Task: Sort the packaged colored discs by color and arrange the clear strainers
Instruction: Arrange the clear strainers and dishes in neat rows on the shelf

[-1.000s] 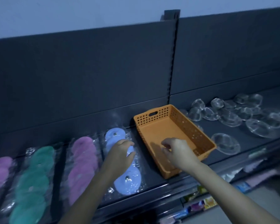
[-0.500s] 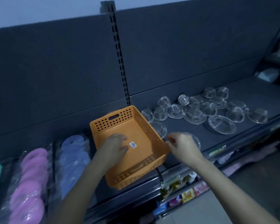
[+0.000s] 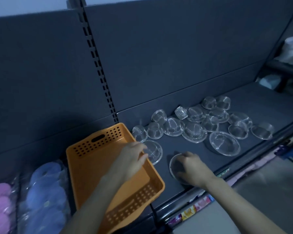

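Two hands are over the front of a dark grey shelf [image 3: 260,102], both among the clear strainers. The left hand [image 3: 132,159] reaches across the right rim of an orange basket [image 3: 91,166], a perforated tray that stands on the shelf at an angle with one corner over the front edge. Its fingertips meet the near edge of a wide strainer [image 3: 155,152] that lies just beside the basket; motion blur hides whether the fingers pinch it or only touch it, so I cannot tell its state. The right hand [image 3: 194,168] lies palm down on a front strainer [image 3: 173,166] near the shelf edge, fingers arched over its far rim and thumb at its near rim, grasping it. The two strainers are close but apart. Further right and toward the back panel [image 3: 176,56], well over a dozen loose strainers [image 3: 194,132] of mixed widths lie in a crowded cluster, several touching or overlapping, most dome up. One large strainer [image 3: 224,143] sits at the front of that cluster, apart from both hands. Left of the basket, packaged blue discs [image 3: 46,196] lie in a row in clear wrapping, and packaged pink discs [image 3: 0,205] lie in a row just beside them at the picture's left edge. A slotted upright [image 3: 98,65] divides the back panel above the basket. Coloured packets [image 3: 189,211] show on a lower level beneath the shelf edge.
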